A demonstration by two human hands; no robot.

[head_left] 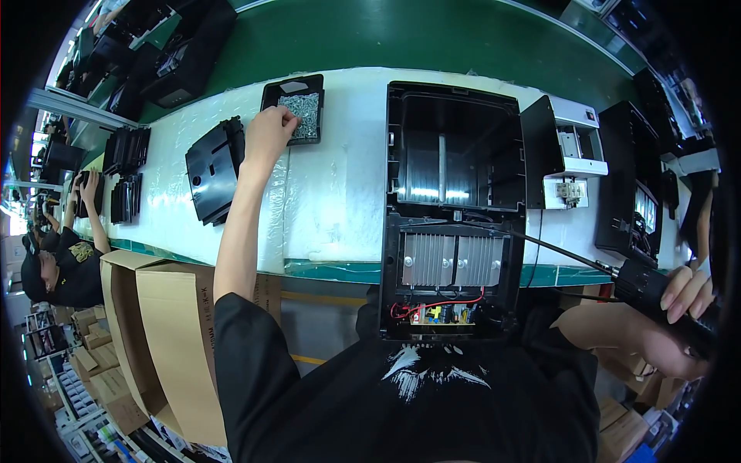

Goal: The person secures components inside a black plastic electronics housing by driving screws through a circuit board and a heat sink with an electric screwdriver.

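Observation:
My left hand (268,136) reaches out to a small black tray (272,95) full of silvery screws (301,116); its fingertips are pinched at the tray's edge, and I cannot tell if a screw is in them. My right hand (679,312) grips a black electric screwdriver (644,284) at the right; its long bit points left toward the open black appliance housing (454,204) in front of me. The housing shows ribbed metal heat sinks (454,261) and red wires over a circuit board (436,311) at its near end.
A black plastic cover (212,171) lies left of the screw tray. Stacks of black parts (125,174) sit further left. A white and black unit (567,154) and another black housing (633,189) stand to the right. Open cardboard boxes (162,332) stand below the bench. Another person (62,258) works at far left.

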